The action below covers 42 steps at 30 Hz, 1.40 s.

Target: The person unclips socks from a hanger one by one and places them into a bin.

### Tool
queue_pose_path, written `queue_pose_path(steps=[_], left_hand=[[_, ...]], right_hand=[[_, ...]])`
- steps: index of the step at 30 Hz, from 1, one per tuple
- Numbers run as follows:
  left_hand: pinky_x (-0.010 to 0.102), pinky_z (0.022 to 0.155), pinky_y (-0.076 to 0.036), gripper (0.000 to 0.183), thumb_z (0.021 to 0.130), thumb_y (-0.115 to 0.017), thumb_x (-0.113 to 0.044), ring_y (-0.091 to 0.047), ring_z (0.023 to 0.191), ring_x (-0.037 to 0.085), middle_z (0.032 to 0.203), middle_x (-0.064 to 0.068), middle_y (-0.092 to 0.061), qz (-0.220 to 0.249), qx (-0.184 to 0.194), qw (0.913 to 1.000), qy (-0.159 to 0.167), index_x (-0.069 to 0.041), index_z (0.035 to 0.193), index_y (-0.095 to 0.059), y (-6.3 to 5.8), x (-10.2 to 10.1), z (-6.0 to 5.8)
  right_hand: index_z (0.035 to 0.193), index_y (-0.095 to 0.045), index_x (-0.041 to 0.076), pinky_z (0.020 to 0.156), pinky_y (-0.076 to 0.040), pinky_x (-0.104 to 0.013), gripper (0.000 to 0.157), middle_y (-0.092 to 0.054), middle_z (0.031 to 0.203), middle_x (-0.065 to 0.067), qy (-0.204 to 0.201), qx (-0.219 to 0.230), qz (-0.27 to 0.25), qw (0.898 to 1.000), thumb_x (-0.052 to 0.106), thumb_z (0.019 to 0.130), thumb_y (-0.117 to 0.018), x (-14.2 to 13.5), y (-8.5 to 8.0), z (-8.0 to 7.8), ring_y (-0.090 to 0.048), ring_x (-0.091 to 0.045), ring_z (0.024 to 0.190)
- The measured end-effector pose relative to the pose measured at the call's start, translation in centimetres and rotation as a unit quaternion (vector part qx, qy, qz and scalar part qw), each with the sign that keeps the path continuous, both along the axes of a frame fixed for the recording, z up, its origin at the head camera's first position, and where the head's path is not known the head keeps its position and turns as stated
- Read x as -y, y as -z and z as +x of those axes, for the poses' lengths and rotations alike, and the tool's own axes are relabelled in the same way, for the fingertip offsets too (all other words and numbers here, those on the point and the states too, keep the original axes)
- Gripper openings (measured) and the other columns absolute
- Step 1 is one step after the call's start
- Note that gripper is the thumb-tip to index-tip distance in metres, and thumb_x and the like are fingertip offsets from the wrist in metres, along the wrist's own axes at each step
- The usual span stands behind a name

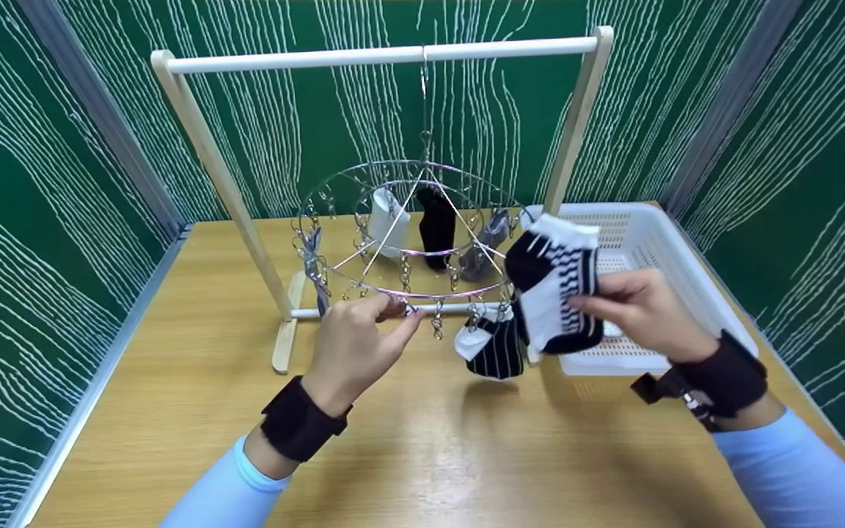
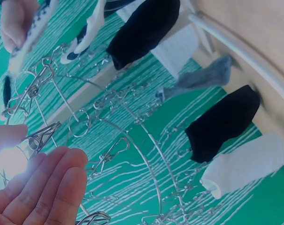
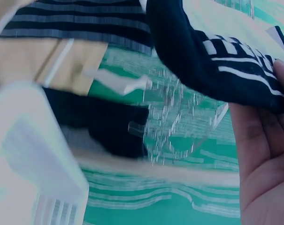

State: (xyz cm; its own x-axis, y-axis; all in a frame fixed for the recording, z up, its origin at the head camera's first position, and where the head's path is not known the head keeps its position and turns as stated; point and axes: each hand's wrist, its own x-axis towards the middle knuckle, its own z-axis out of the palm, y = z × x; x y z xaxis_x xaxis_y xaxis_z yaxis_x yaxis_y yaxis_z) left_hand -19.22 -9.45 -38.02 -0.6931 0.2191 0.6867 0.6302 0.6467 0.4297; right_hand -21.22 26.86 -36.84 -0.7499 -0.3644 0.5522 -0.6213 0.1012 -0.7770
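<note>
My right hand (image 1: 631,304) pinches a black-and-white patterned sock (image 1: 565,286) between thumb and fingers, to the right of a round metal drying hanger (image 1: 437,295). In the right wrist view the sock's dark, white-striped edge (image 3: 217,70) lies above the fingers. At the hanger's near rim, my left hand (image 1: 356,341) holds a metal clip (image 2: 41,138) between its thumb and fingers. Other bare clips (image 1: 437,326) dangle beside that hand. A black sock with white stripes (image 1: 499,352) hangs from the rim between the two hands, lower than the patterned sock.
Further round the hanger hang a white sock (image 1: 387,227), a black sock (image 1: 437,227) and grey socks (image 1: 483,249). A wooden stand (image 1: 210,161) with a white top bar (image 1: 305,60) carries the hanger. Behind my right hand is a white plastic basket (image 1: 694,257) on the wooden table (image 1: 173,411).
</note>
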Motion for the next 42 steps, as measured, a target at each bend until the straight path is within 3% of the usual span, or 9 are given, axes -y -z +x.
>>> queue_pose_path(steps=[4,9,18,24,29,35,38,42], left_hand=[[0.040,0.066,-0.062,0.018,0.092,-0.087,-0.018,-0.080,0.076,0.023,0.086,0.011,-0.083,0.001,0.004,1.0000,0.003,-0.003,0.089,-0.079,-0.1,0.0,0.0],[0.039,0.066,-0.061,0.018,0.092,-0.087,-0.018,-0.080,0.075,0.023,0.085,0.011,-0.083,0.001,0.006,1.0000,0.004,-0.003,0.089,-0.078,-0.1,0.0,0.0],[0.039,0.066,-0.062,0.018,0.092,-0.087,-0.018,-0.080,0.076,0.023,0.086,0.012,-0.083,0.005,0.012,0.9999,0.008,-0.002,0.089,-0.078,-0.1,0.0,-0.1],[0.037,0.062,-0.058,0.018,0.093,-0.087,-0.020,-0.080,0.076,0.021,0.088,0.010,-0.084,-0.001,0.014,0.9999,-0.003,-0.004,0.089,-0.079,0.0,0.0,0.0],[0.037,0.063,-0.059,0.018,0.093,-0.087,-0.019,-0.080,0.075,0.021,0.088,0.011,-0.084,0.001,0.014,0.9999,0.000,-0.002,0.090,-0.079,-0.1,0.1,-0.1],[0.036,0.062,-0.059,0.019,0.093,-0.087,-0.019,-0.078,0.073,0.020,0.087,0.010,-0.083,0.000,0.021,0.9998,-0.003,-0.003,0.090,-0.079,-0.1,0.2,0.0],[0.036,0.062,-0.059,0.018,0.093,-0.087,-0.019,-0.079,0.074,0.021,0.087,0.010,-0.083,-0.002,0.019,0.9998,-0.003,-0.003,0.089,-0.079,-0.1,0.1,0.0],[0.032,0.061,-0.056,0.018,0.093,-0.087,-0.018,-0.077,0.071,0.019,0.087,0.010,-0.083,-0.001,0.017,0.9999,0.002,-0.003,0.089,-0.079,-0.1,0.1,-0.1]], right_hand=[[0.100,-0.077,-0.016,0.073,-0.064,-0.022,0.021,-0.083,0.099,0.011,0.073,0.026,0.015,0.997,-0.028,0.086,-0.068,-1.6,-0.6,-0.9,-0.081,-0.003,0.087],[0.096,-0.078,-0.016,0.067,-0.062,-0.017,0.006,-0.081,0.088,0.017,0.152,0.034,0.068,0.985,-0.017,0.092,-0.073,-3.9,-0.9,-2.4,-0.078,0.000,0.078],[0.099,-0.078,-0.016,0.056,-0.049,-0.010,0.014,-0.075,0.077,0.028,0.229,0.052,0.127,0.964,-0.002,0.098,-0.076,-7.3,0.3,-5.4,-0.065,0.007,0.066],[0.099,-0.078,-0.016,0.057,-0.049,-0.010,0.020,-0.072,0.074,0.029,0.236,0.087,0.164,0.954,0.004,0.101,-0.074,-8.7,1.3,-7.4,-0.063,0.007,0.066],[0.088,-0.075,-0.012,0.055,-0.052,-0.015,0.026,-0.075,0.073,0.019,0.230,0.130,0.199,0.944,0.009,0.103,-0.073,-9.3,2.0,-9.2,-0.065,0.003,0.065],[0.071,-0.059,0.005,0.050,-0.038,-0.021,0.036,-0.062,0.066,0.009,0.207,0.166,0.265,0.927,0.012,0.104,-0.072,-9.1,2.7,-11.2,-0.049,-0.002,0.056],[0.071,-0.059,0.007,0.051,-0.035,-0.021,0.035,-0.057,0.064,0.008,0.190,0.179,0.287,0.921,0.011,0.104,-0.071,-8.9,3.1,-12.1,-0.043,-0.003,0.055],[0.079,-0.068,0.002,0.053,-0.041,-0.021,0.026,-0.062,0.066,0.007,0.170,0.204,0.320,0.910,0.012,0.104,-0.071,-8.6,3.8,-12.8,-0.050,-0.005,0.057]])
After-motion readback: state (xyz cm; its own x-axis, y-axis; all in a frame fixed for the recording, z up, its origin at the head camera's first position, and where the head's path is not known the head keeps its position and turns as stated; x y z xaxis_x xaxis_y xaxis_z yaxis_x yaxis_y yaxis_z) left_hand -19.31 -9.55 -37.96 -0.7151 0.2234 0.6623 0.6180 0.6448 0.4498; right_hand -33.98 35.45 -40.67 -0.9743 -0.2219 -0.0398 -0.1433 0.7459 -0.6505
